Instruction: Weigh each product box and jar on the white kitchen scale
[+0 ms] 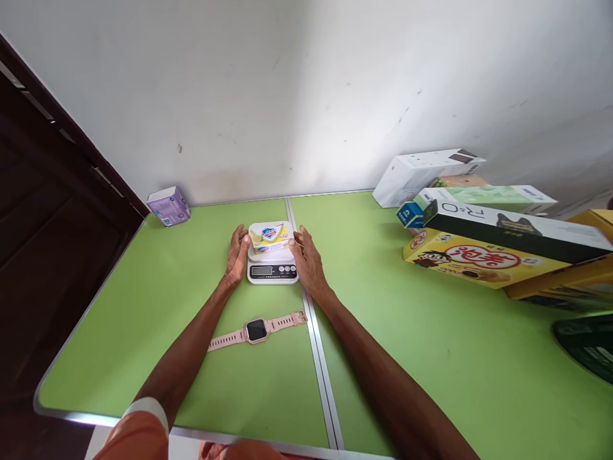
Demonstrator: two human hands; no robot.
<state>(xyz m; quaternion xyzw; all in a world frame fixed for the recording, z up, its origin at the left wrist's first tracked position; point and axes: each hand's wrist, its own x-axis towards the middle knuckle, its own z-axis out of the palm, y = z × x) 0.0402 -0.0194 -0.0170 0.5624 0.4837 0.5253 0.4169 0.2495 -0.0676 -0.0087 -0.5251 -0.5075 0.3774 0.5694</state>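
Note:
A white kitchen scale (272, 281) with a dark display panel lies on the green table. On its weighing plate rests a yellow and white soap box (271, 236), slightly askew. My left hand (236, 257) is at the scale's left side, fingers stretched forward and thumb close to the box's left end. On the other side, my right hand (309, 260) has its fingers apart, with the thumb tip at the box's right end. Neither hand is wrapped round the box. Nearer to me lies a pink-strapped smartwatch (257, 330), its strap laid out and partly hidden by my left forearm.
A purple box (169, 206) stands at the table's back left corner. Several cartons crowd the right side, including a yellow one (483, 257) and a white one (421, 176). A metal seam (320, 364) divides the table, and a wall (239, 96) rises behind it.

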